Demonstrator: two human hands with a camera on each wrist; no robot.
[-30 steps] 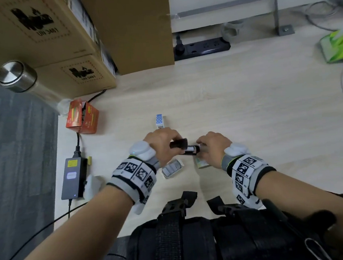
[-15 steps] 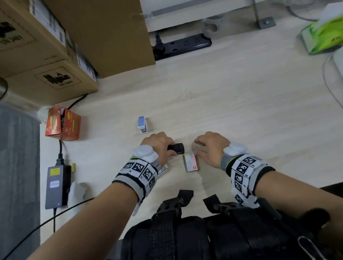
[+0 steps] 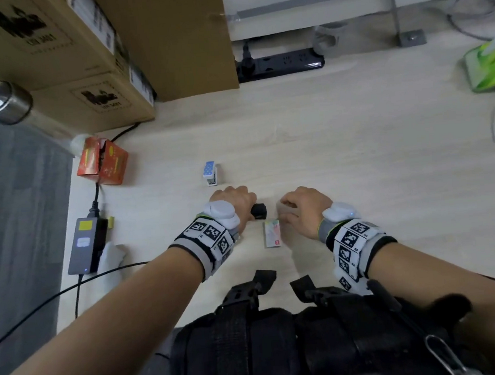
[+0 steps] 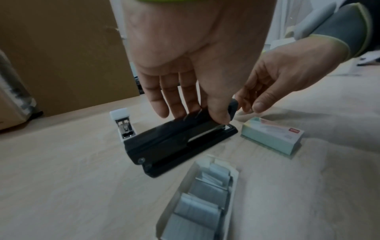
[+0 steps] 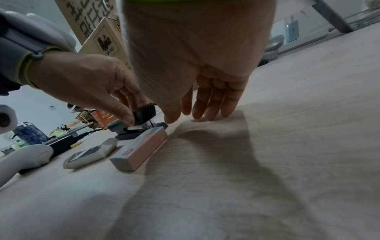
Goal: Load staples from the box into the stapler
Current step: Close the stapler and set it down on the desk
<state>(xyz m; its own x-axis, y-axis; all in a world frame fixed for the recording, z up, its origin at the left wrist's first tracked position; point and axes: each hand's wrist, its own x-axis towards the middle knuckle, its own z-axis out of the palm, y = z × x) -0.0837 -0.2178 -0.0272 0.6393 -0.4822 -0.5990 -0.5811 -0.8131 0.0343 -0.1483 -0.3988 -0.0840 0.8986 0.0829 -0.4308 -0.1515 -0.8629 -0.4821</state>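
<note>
A black stapler (image 4: 176,138) lies on the pale wooden desk (image 3: 356,155). My left hand (image 4: 197,113) pinches its front end, thumb on one side and fingers on the top. In the head view only that front end of the stapler (image 3: 259,211) shows past the left hand (image 3: 241,202). The open tray of staple strips (image 4: 205,194) lies just below the stapler. The staple box sleeve (image 3: 272,233) rests to its right. My right hand (image 5: 197,113) hovers beside the stapler's front with relaxed fingers, tips near the desk, holding nothing.
A small blue-and-white stapler (image 3: 209,172) stands just beyond my left hand. Cardboard boxes (image 3: 97,66), an orange carton (image 3: 103,163) and a power adapter (image 3: 86,244) with cables line the left edge. A power strip (image 3: 281,64) lies at the back, a green pack (image 3: 488,67) far right.
My right hand has let go of the stapler's front end and drawn a little to the right. The left hand still holds the stapler, now low on the desk.
</note>
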